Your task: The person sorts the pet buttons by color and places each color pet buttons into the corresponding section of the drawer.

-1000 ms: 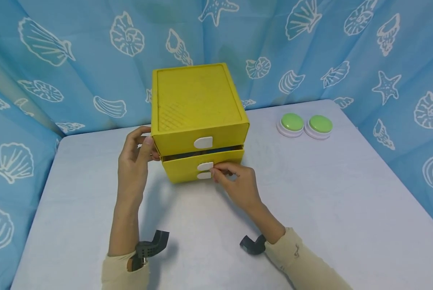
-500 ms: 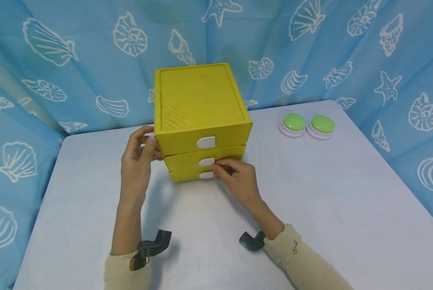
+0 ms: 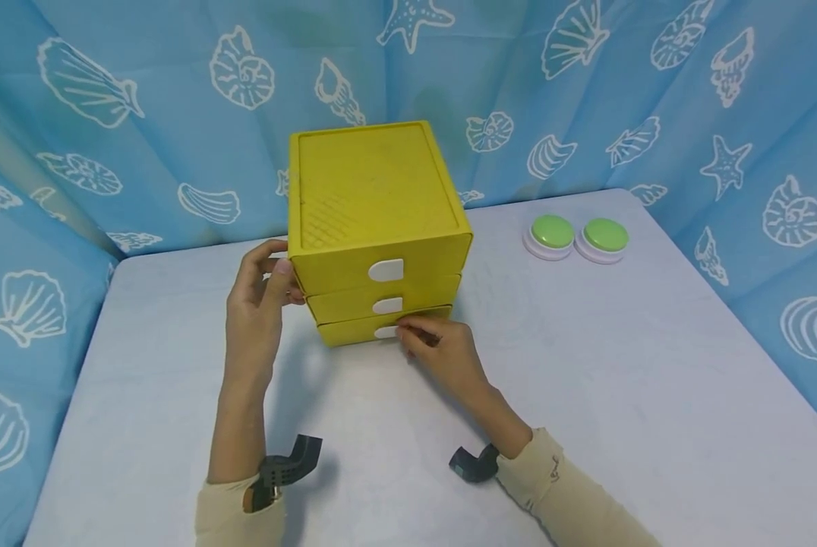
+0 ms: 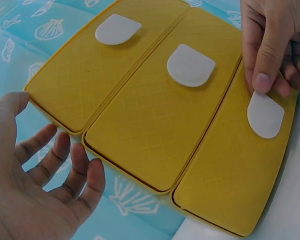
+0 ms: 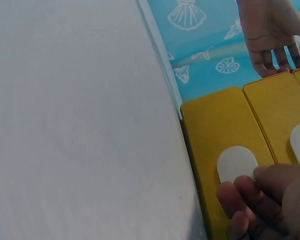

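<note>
A yellow three-drawer box stands at the back of the table, with a white tab handle on each drawer front. My right hand pinches the edge of the bottom drawer's handle between thumb and fingers. The bottom drawer sits nearly flush with the box. Above it, the middle drawer and the top drawer are closed. My left hand is at the box's left side, thumb by the front edge and fingers loosely bent and spread, gripping nothing.
Two round green push buttons with white bases, a left one and a right one, stand at the back right of the white table. A blue curtain with shell prints hangs close behind the box.
The middle drawer, slightly pulled out a second ago, has slid in. My right hand has moved down from its handle to the bottom one. My left hand stays at the box's side.
</note>
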A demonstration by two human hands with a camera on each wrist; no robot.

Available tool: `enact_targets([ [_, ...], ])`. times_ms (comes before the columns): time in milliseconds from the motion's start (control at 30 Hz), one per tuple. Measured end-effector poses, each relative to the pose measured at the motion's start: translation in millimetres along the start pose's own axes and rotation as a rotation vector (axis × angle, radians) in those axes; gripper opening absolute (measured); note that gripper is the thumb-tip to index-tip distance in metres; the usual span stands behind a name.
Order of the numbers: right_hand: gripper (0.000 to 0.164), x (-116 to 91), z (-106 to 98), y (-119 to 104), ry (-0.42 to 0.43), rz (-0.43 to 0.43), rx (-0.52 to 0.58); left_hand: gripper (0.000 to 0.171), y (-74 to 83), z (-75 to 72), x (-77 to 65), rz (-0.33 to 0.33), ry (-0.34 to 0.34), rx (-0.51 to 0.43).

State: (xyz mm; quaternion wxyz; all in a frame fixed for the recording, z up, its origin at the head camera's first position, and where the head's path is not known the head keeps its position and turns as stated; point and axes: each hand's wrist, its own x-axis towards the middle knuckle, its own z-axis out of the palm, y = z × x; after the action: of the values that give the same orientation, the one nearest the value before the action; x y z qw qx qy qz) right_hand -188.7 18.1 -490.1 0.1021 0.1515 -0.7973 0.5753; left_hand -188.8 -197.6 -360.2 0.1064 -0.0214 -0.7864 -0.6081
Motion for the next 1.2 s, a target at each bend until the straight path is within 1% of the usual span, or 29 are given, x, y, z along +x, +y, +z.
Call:
enact_targets([
  [33,0.013,-0.5,0.9,2.6,0.009,-0.009,0.001,0.039,0.1,0.4,0.1,0.001,-0.002,-0.001],
  [167,0.010,-3.0,-1.1,-11.1,0.037,-0.036,0.009,0.039,-1.9,1.4,0.2,-0.009,-0.005,-0.002],
  [267,0.009,-7.8,-2.1,-17.6,0.038,-0.045,-0.004,0.039,-5.7,0.6,-0.3,-0.025,-0.006,-0.002],
  [367,0.010,-13.3,-1.0,-18.1,0.032,-0.050,-0.002,0.039,-9.0,-1.5,-1.2,-0.035,-0.004,-0.004],
  [467,0.012,-17.6,0.3,-19.5,0.026,-0.044,0.014,0.038,-10.2,-3.8,-2.4,-0.028,0.002,-0.009],
  [667,0.013,-28.1,-2.0,-26.2,0.020,-0.027,-0.020,0.037,-7.2,-4.7,-3.6,-0.004,0.004,-0.025],
  [800,0.013,-36.4,-5.1,-28.9,0.011,-0.028,-0.009,0.037,-9.3,-4.6,-1.7,-0.001,0.002,-0.025],
  [900,0.013,-41.4,-5.9,-27.4,0.007,-0.040,0.010,0.038,-15.4,-4.8,1.9,-0.008,0.005,-0.015],
  [1000,0.013,-46.9,-4.4,-18.3,0.012,-0.058,0.017,0.038,-18.7,-4.1,4.1,-0.019,0.008,0.001],
  [1067,0.013,-51.2,-3.4,-10.8,0.021,-0.065,0.006,0.038,-16.3,-3.1,3.6,-0.019,0.006,0.003],
  [1200,0.013,-60.5,-2.9,-0.1,0.036,-0.067,-0.027,0.037,-5.4,-0.5,0.6,-0.001,-0.005,-0.002],
])
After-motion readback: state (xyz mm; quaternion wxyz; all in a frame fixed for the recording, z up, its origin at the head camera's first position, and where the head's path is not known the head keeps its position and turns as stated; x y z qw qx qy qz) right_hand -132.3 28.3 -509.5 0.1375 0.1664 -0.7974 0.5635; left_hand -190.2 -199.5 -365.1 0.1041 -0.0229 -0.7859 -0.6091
